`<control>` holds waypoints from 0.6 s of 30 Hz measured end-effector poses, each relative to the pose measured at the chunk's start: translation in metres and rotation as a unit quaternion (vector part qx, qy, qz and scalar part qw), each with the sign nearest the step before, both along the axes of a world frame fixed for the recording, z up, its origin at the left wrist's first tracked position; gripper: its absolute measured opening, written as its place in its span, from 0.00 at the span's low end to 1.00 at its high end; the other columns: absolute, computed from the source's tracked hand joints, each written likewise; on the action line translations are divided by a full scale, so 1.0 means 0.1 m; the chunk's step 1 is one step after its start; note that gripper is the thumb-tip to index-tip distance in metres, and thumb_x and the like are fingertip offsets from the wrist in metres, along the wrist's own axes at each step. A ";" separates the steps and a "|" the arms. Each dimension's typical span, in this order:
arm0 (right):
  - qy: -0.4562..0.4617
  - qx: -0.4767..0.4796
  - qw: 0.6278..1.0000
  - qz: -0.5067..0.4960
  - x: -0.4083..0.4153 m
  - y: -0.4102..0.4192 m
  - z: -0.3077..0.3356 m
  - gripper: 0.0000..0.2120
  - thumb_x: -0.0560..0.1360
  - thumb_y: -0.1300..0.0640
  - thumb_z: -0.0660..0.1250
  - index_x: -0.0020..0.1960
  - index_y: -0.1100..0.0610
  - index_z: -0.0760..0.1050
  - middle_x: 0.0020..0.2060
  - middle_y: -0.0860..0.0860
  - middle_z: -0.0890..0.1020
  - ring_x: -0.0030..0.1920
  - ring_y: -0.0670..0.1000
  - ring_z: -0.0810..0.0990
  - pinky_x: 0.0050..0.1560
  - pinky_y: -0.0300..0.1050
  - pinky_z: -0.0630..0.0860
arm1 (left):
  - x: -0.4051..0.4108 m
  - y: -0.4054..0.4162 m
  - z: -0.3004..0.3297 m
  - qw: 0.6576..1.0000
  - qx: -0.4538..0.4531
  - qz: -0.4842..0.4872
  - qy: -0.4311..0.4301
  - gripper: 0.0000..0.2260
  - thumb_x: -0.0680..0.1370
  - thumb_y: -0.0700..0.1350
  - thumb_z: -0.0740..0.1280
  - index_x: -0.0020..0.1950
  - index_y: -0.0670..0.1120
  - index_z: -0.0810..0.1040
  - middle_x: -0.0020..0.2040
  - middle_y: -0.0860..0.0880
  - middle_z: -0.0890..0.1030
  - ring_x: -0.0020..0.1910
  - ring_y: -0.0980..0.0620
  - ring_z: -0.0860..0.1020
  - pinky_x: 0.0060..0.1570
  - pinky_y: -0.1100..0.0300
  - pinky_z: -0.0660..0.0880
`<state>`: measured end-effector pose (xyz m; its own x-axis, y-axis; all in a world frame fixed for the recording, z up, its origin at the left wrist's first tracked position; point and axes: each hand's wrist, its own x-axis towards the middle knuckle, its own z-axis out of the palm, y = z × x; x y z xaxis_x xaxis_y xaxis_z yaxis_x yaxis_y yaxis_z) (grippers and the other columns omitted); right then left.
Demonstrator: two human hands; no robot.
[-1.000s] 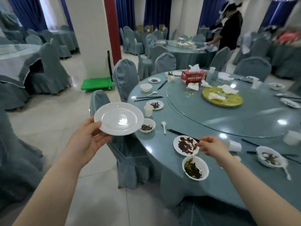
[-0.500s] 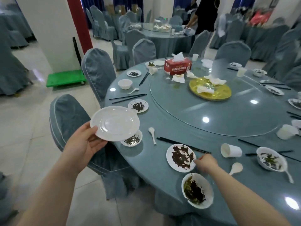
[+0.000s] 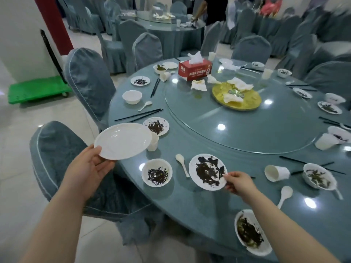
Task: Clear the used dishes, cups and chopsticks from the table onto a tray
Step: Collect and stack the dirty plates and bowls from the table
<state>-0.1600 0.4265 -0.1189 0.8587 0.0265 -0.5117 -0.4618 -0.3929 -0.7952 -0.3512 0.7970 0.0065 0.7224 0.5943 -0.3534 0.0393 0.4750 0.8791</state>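
Observation:
My left hand [image 3: 86, 171] holds a clean white plate [image 3: 123, 140] by its near rim, above the table's left edge. My right hand [image 3: 238, 182] pinches the right rim of a white plate smeared with dark leftovers [image 3: 208, 171], which lies on the round grey-blue table [image 3: 199, 207]. Near it sit a small bowl with dark scraps [image 3: 157, 174], a white spoon [image 3: 182, 164], a bowl with greens [image 3: 249, 232] at the front edge and a tipped paper cup [image 3: 276, 172]. Black chopsticks [image 3: 139, 115] lie further left. No tray is in view.
A glass turntable [image 3: 237, 130] carries a yellow platter [image 3: 236, 96] with crumpled napkins and a red tissue box [image 3: 194, 70]. More dirty dishes and cups ring the table. Covered chairs [image 3: 57, 158] stand close on the left. A green cart [image 3: 36, 90] sits on the floor.
My right hand has taken hold of the dirty plate's rim. My view has moved closer over the table; the left hand keeps the clean plate aloft.

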 end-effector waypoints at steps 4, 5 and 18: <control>0.009 0.109 0.992 -0.069 -0.15 0.37 0.20 0.03 0.76 0.64 0.67 0.44 0.61 0.73 0.26 0.54 0.80 0.22 0.48 0.77 0.24 0.36 0.75 | 0.05 0.32 0.03 0.999 -0.016 -0.031 -0.010 0.11 0.81 0.44 0.59 0.63 0.49 0.73 0.52 0.48 0.81 0.45 0.53 0.81 0.43 0.60 0.74; 0.006 0.129 0.988 -0.082 -0.18 0.45 0.23 0.03 0.76 0.64 0.66 0.44 0.61 0.73 0.26 0.55 0.80 0.22 0.48 0.77 0.24 0.37 0.75 | 0.07 0.39 0.04 0.999 -0.016 -0.039 -0.013 0.11 0.81 0.44 0.59 0.62 0.49 0.74 0.51 0.48 0.81 0.44 0.53 0.81 0.43 0.61 0.75; 0.027 0.204 0.967 -0.152 0.60 1.57 0.07 0.05 0.78 0.64 0.65 0.43 0.60 0.70 0.36 0.58 0.80 0.29 0.51 0.77 0.25 0.37 0.77 | 0.60 1.06 0.10 1.000 0.001 -0.005 0.006 0.11 0.81 0.41 0.58 0.56 0.51 0.77 0.41 0.50 0.85 0.35 0.55 0.83 0.33 0.64 0.79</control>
<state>-0.1000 0.5833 -0.1116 0.8306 -0.0142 -0.5567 -0.5521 0.1094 -0.8265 -0.2907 0.9031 0.0161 0.7238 0.5881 -0.3611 0.0548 0.4726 0.8796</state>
